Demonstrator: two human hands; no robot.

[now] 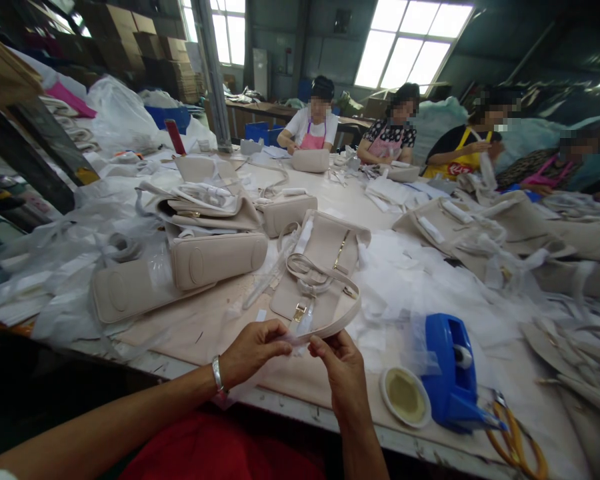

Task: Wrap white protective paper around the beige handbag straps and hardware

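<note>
In front of me a beige handbag (313, 257) lies on the table, with a gold clasp and a strip of gold hardware. Its beige strap (347, 320) loops over the bag and down toward my hands. My right hand (341, 363) pinches the strap's near edge between thumb and fingers. My left hand (255, 350), with a silver bracelet at the wrist, pinches thin clear plastic film (299, 339) beside the strap. The fingertips of both hands are a short gap apart. Exactly how the film meets the strap is hard to make out.
A blue tape dispenser (450, 373), a round white dish (405, 397) and orange-handled pliers (515, 433) are at right. More beige bags (220, 257) are stacked at left. White wrapping sheets (405, 280) cover much of the table. Several co-workers sit along the far side.
</note>
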